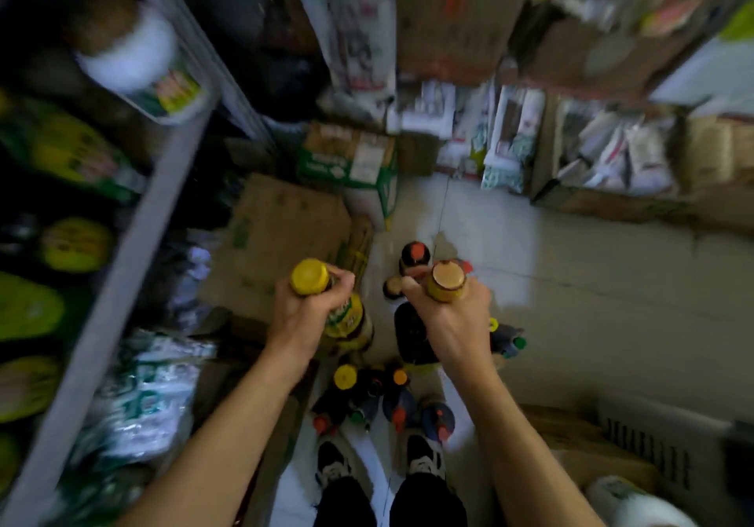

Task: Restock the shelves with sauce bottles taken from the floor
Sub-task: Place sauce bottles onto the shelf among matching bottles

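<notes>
Above the pale tiled floor point(571, 302), both hands are raised side by side, each clenched round the neck of a sauce bottle. The left hand point(304, 316) grips a yellow-capped bottle point(310, 277) just under its cap; its yellow-and-green label shows below the fingers. The right hand point(455, 322) grips a tan-capped bottle point(446, 280) the same way, and its dark body hangs beneath the palm. The two bottles are apart, not touching.

Directly below, just ahead of the person's black-and-white shoes point(426, 459), a cluster of dark bottles point(367, 394) with yellow, orange, red and green caps stands on the floor. A few more bottles point(508, 341) lie just right of the right hand, and a red-capped bottle point(414, 256) stands beyond the hands.

On the left runs a grey metal shelf point(134, 241) holding blurred yellow-green packages. Flattened cardboard point(281, 232) lies beside its foot, with a green-and-white carton point(351, 159) farther on. Open boxes of packets point(612, 155) line the far side of the aisle; their print is too blurred to read.
</notes>
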A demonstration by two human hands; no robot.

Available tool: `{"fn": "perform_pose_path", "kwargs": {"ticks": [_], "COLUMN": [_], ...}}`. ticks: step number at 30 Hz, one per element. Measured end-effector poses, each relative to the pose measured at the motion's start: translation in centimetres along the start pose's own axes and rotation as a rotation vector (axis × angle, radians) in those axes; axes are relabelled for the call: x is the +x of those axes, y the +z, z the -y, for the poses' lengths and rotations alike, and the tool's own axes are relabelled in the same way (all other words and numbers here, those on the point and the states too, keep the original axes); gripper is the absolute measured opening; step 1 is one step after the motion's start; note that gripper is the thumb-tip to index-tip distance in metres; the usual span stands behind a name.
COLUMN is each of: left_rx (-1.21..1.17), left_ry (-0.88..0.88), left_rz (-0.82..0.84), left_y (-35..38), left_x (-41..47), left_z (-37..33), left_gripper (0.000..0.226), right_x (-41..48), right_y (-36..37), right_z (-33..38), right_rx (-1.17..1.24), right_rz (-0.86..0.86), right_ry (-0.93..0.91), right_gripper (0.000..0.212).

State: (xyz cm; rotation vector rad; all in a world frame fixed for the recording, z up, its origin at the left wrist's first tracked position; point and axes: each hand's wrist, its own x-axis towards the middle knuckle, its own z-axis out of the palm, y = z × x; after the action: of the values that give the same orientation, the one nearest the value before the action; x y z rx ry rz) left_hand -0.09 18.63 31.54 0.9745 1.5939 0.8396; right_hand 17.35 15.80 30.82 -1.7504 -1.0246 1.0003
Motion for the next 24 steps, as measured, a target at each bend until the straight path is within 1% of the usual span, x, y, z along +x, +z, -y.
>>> {"fn": "perform_pose_path", "kwargs": {"ticks": [3, 5, 6, 7, 8, 10, 12, 13, 15, 17, 19, 21, 24], "left_rx": [0.017, -0.001, -0.039, -0.074, -0.089, -0.111, -0.140, -0.116, -0.054, -0.086, -0.150, -0.244, -0.366], "left_ry": [0.078, 0.122, 0.158, 0.215, 0.269, 0.338, 0.327, 0.366, 0.450, 0.491, 0.499, 0.522, 0.556], "left_rz": [-0.040, -0.109, -0.146, -0.185, -0.223, -0.257, -0.244, -0.260, -0.318, -0.333, -0.357, -0.377, -0.348], "left_y": [-3.5, -6.1, -7.5, -8.9, -10.2, -12.9, -15.5, -17.1, -20.8, -24.6, -28.1, -31.2, -35.5], "left_x": [-3.9, -6.4, -7.7, -8.9, -10.2, -12.8, -16.5, -18.2, -21.9, -25.7, -29.4, -33.4, -39.7], "left_z": [-9.9, -16.6, -20.0, -23.2, -26.3, -31.8, -36.7, -38.6, -41.5, -43.4, -44.1, -44.3, -44.6], "left_gripper": [0.012, 0.024, 0.027, 0.030, 0.034, 0.030, 0.024, 0.023, 0.018, 0.012, 0.011, 0.012, 0.007], "right_x": [-0.4, -0.2, -0.2, -0.2, -0.4, -1.3, -2.8, -3.8, -6.2, -9.2, -13.0, -17.3, -23.8], "right_y": [-3.2, -5.0, -5.6, -6.0, -6.2, -6.7, -7.1, -7.0, -6.6, -5.8, -4.8, -3.7, -2.3], "right_z": [12.3, 20.3, 24.1, 27.9, 31.8, 39.4, 46.2, 49.5, 55.3, 60.3, 64.5, 67.9, 72.0], "right_rx": [-0.034, 0.022, 0.062, 0.102, 0.146, 0.249, 0.344, 0.379, 0.415, 0.402, 0.377, 0.348, 0.336], "right_rz": [0.098, 0.141, 0.174, 0.219, 0.273, 0.403, 0.574, 0.660, 0.815, 0.920, 0.975, 1.019, 1.083], "right_ry": [-0.070, -0.113, -0.123, -0.121, -0.114, -0.104, -0.089, -0.075, -0.018, 0.018, 0.010, -0.028, -0.076], "right_gripper": [0.035, 0.035, 0.033, 0.030, 0.033, 0.036, 0.028, 0.025, 0.022, 0.023, 0.029, 0.029, 0.036]}}
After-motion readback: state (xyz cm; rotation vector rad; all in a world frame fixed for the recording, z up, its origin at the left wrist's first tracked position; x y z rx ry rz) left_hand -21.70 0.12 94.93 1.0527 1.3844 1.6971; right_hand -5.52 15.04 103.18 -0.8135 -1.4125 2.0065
